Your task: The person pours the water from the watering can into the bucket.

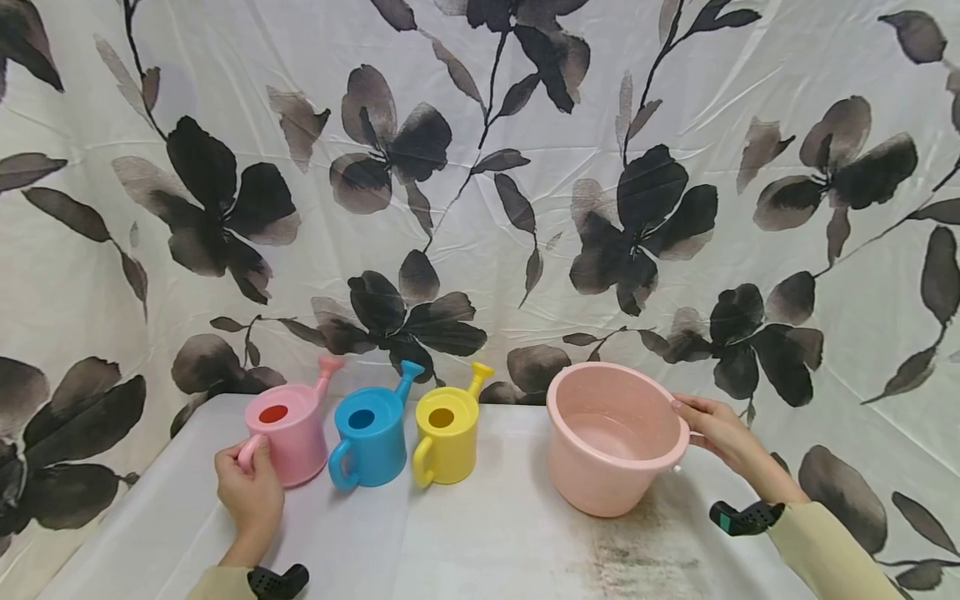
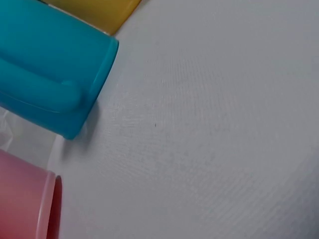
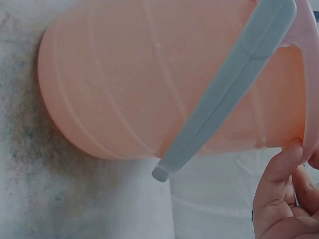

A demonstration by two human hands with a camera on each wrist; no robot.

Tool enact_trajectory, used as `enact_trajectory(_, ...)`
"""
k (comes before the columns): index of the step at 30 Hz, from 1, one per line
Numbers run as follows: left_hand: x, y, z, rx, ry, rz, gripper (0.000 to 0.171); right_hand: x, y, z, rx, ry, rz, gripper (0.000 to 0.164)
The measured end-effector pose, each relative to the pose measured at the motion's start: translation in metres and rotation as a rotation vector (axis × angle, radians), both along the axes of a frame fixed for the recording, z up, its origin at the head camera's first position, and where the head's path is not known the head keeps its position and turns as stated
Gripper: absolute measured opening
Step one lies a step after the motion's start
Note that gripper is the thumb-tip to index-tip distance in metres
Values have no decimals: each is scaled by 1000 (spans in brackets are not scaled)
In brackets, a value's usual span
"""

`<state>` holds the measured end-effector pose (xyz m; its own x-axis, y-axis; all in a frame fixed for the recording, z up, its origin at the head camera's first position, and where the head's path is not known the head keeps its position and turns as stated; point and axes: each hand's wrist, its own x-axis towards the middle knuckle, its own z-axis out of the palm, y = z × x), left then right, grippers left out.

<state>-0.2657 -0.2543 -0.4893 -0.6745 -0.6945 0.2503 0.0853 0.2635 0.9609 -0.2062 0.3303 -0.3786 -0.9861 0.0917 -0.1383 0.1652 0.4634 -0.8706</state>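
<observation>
Three small watering cans stand in a row on the white table [image 1: 465, 542]: pink [image 1: 294, 429], blue [image 1: 372, 433] and yellow [image 1: 448, 432]. My left hand [image 1: 249, 487] grips the handle of the pink can. To the right stands a pink bucket [image 1: 611, 437] with a grey handle [image 3: 224, 89] hanging down its side. My right hand [image 1: 712, 429] holds the bucket's right rim, thumb on top. The left wrist view shows the blue can [image 2: 47, 69], a pink can rim [image 2: 50, 209] and a yellow corner [image 2: 99, 10]. In the right wrist view my fingers [image 3: 279, 194] curl under the bucket [image 3: 139, 79].
A white cloth with dark flowers [image 1: 480, 183] hangs close behind the table and wraps both sides. A dark stain [image 1: 637, 550] marks the table in front of the bucket. Bare table surface lies in front of the cans.
</observation>
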Motion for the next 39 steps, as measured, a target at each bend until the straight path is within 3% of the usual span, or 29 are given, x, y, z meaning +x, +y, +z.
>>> enact_trajectory(4, 2, -1, -3, 24, -9, -13, 26, 1, 1, 0, 0, 4, 3, 66)
enact_trajectory(10, 4, -2, -7, 7, -26, -29, 35, 3, 2, 0, -5, 1, -3, 66)
enact_trajectory(14, 6, -4, -9, -2, -19, -39, 31, 5, 3, 0, -13, -6, -9, 66)
enact_trajectory(31, 14, -10, -12, -111, -1, -100, 33, 5, 2, 0, -31, -3, -14, 68)
enact_trajectory(39, 19, -12, -11, -167, -66, -150, 36, 6, 1, -3, -6, 28, -42, 69)
